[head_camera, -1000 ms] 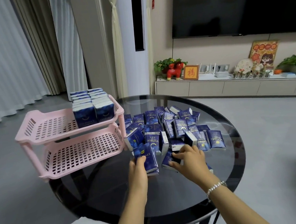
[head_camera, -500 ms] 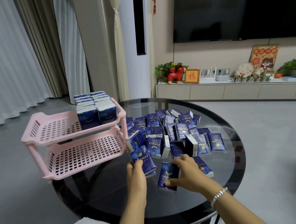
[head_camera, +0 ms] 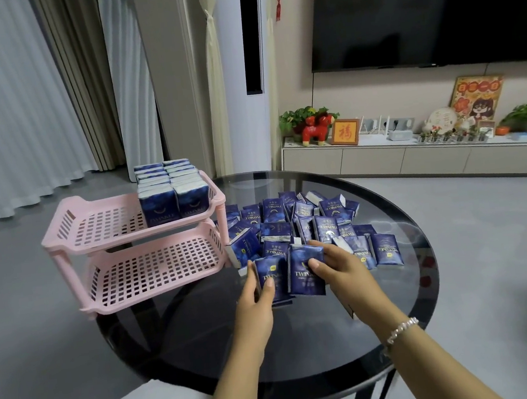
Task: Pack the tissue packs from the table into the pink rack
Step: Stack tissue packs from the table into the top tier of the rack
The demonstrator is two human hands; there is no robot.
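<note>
The left hand (head_camera: 256,292) grips a small stack of dark blue tissue packs (head_camera: 272,278), its thumb laid across the front face and its fingers curled round the left edge, so the stack stands nearly upright at the near edge of the pile. The right hand (head_camera: 337,264) pinches a single pack (head_camera: 305,271) just beside that stack, thumb pressed on the front and fingers wrapped behind the right edge; the two held lots sit side by side, close to touching. Beyond them, the loose pile of packs (head_camera: 304,224) spreads over the middle of the round glass table (head_camera: 319,339), some flat, some tilted on edge. To the left stands the pink rack (head_camera: 103,235), its near left feet overhanging the table's rim. Its upper shelf carries two rows of packs (head_camera: 171,189) standing upright at the right end, with bare slotted floor to their left; the lower shelf (head_camera: 153,272) shows only its grid. The near part of the glass, between the hands and the table's rim, is bare dark surface. A beaded bracelet (head_camera: 401,329) circles the right wrist.
</note>
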